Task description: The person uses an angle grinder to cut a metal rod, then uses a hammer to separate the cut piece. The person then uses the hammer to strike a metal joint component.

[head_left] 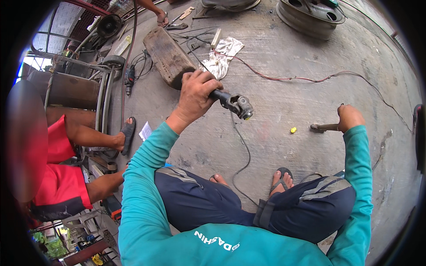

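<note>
My left hand [197, 95] is wrapped round a dark drive shaft with a universal joint [240, 106] on its near right end. The joint's yoke and cross stick out past my fingers over the concrete. Behind this hand stands a thick wooden block [166, 55]; whether the shaft touches it is hidden. Out to the right, my right hand [350, 117] is closed on the handle of a hammer [320, 127], its head pointing left, low over the floor. A small yellow piece [293, 130] lies on the concrete left of the hammer head.
A white rag [224, 55] and a red wire [306, 80] lie beyond my hands. A power drill [129, 80] is left of the block. At the left sits a person in red shorts [62, 186]. A wheel rim [310, 20] lies at the far right. A cable runs between my feet.
</note>
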### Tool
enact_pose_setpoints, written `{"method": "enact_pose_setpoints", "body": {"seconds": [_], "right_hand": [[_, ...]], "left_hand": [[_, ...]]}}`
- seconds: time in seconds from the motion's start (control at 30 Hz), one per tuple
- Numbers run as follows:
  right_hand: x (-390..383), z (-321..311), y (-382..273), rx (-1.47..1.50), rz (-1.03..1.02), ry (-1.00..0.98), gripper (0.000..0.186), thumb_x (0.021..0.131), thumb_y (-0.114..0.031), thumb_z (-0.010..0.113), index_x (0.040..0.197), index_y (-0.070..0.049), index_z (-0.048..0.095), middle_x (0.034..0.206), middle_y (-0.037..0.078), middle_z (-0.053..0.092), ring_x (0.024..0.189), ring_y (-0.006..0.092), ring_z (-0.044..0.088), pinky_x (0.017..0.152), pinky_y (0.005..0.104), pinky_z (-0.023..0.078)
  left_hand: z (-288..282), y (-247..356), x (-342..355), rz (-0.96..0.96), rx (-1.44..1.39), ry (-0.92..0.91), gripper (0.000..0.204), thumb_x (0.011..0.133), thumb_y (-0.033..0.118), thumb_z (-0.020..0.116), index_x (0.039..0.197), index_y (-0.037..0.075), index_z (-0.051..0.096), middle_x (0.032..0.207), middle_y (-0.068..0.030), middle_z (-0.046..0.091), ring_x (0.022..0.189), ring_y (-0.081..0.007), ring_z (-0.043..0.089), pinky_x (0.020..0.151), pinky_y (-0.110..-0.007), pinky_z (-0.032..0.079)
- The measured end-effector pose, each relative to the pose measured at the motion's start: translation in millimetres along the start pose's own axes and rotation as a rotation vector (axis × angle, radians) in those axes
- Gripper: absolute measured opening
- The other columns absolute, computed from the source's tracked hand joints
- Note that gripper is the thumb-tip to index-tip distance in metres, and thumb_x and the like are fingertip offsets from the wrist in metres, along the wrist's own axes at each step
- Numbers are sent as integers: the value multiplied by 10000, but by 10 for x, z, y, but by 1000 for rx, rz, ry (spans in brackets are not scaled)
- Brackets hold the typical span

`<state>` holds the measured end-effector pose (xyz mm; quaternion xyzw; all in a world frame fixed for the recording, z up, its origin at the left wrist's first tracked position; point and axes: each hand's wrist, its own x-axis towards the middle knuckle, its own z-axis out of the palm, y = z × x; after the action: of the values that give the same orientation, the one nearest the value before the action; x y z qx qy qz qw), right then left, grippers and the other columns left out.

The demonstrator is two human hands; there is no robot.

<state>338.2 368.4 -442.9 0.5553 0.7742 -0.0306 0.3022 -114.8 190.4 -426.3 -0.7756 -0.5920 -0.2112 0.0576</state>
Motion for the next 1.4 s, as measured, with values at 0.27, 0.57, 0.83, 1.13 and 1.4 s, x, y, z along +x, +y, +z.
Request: {"method": "enact_pose_setpoints", "body": {"seconds": [0.27,0.57,0.83,1.13,1.4], "right_hand": [[5,12,-10,11,-11,28,291,829,-97,839,1104,-63,752,1179,168,753,1118,379,728,932,473,609],[7,21,9,24,-9,29,291,834,-91,835,1111,-64,748,1184,168,750,1132,375,724,937,472,607],[26,-4,-1,16,-2,8,300,828,-97,843,1109,-58,745,1204,170,744,1142,374,720,947,471,605],[269,308,160,11,-57,55,414,690,-164,953,1039,-62,755,1089,180,766,1073,381,732,903,482,609],[449,659,420,8,-129,139,433,664,-188,969,1015,-62,749,1078,184,755,1039,383,722,885,476,603]], "left_hand": [[405,-4,-302,-315,-580,-116,169,784,27,821,852,0,669,741,-180,645,639,-319,635,597,-403,476],[600,124,-393,-461,-703,-189,195,859,92,827,941,-4,679,791,-114,687,718,-159,590,667,-351,487],[438,236,-252,-493,-567,-225,279,934,225,778,1084,15,674,866,-98,684,767,-175,601,686,-361,478],[728,360,-462,-605,-616,-617,401,977,315,727,1199,-11,658,1008,-237,725,959,-371,715,848,-479,532],[1284,401,-640,-562,-750,-954,403,987,292,711,1238,-22,687,1037,-196,753,917,-333,726,804,-460,570]]}}
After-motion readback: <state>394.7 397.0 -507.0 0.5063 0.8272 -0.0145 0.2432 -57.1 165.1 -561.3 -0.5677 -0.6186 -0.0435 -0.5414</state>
